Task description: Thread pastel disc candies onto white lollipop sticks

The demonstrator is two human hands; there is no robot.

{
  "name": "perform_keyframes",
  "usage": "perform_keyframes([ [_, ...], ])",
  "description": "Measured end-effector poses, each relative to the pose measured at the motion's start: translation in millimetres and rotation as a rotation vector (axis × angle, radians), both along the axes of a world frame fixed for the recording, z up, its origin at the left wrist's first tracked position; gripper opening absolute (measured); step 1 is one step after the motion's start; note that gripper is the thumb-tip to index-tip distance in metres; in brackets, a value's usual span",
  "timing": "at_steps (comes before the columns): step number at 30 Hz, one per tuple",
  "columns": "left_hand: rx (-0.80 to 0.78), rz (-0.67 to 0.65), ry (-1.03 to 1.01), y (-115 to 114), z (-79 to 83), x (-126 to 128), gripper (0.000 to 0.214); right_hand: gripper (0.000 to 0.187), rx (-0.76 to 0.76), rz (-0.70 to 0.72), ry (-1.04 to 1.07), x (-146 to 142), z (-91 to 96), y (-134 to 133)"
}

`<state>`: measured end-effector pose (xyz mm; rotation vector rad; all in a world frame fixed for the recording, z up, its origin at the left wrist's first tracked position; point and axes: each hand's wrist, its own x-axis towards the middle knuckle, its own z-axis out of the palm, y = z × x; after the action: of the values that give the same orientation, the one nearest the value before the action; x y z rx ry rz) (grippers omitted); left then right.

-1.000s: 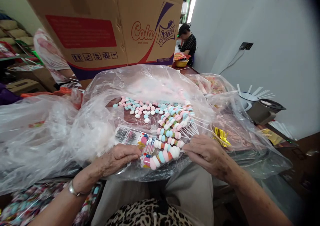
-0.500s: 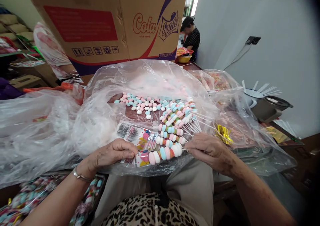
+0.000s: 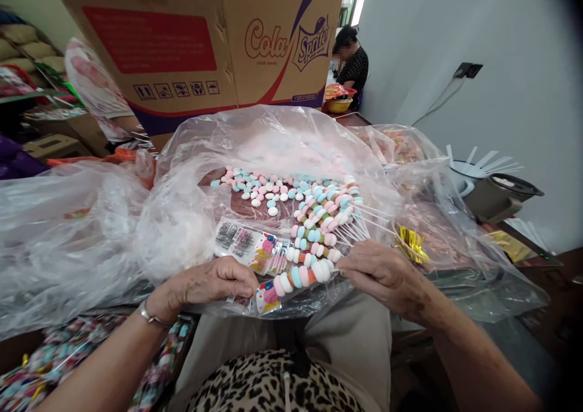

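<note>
A skewer of pink, white and blue candies [image 3: 304, 276] lies across my lap side of the table. My right hand [image 3: 380, 278] pinches its stick at the right end. At the other end, my left hand [image 3: 214, 283] is closed on the edge of a clear printed wrapper [image 3: 266, 298], which covers the skewer's left part. Behind it lies a stack of flat printed wrappers [image 3: 246, 243]. Several finished candy skewers [image 3: 325, 208] rest in a pile just beyond, their white sticks pointing right.
Loose candies [image 3: 268, 188] spill from a big clear plastic bag [image 3: 255, 126]. A large carton [image 3: 191, 41] stands behind. Gold twist ties [image 3: 411, 243] lie at right, near a grey jug [image 3: 494, 198]. A box of wrapped skewers [image 3: 86, 351] sits lower left. A co-worker [image 3: 354, 65] is farther back.
My left hand has shifted slightly right with the wrapper's end, and the wrapper's printed part has turned a little. My right hand stays on the stick. The whole view has shifted slightly.
</note>
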<state>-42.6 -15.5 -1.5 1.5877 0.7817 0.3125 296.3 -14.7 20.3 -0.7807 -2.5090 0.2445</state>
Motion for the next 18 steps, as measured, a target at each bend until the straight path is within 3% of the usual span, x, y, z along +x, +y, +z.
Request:
perform_keyframes([
  [4, 0.022, 0.099, -0.013, 0, -7.7, -4, 0.032, 0.029, 0.019, -0.032, 0.053, -2, -3.0, -4],
  [11, 0.164, 0.396, -0.032, -3, -22.4, -8, 0.026, 0.028, 0.074, -0.116, 0.092, -11, -8.1, -20],
  [18, 0.257, 0.415, -0.014, -7, -11.8, -3, 0.025, 0.031, -0.098, -0.063, 0.062, -14, -10.3, -21],
])
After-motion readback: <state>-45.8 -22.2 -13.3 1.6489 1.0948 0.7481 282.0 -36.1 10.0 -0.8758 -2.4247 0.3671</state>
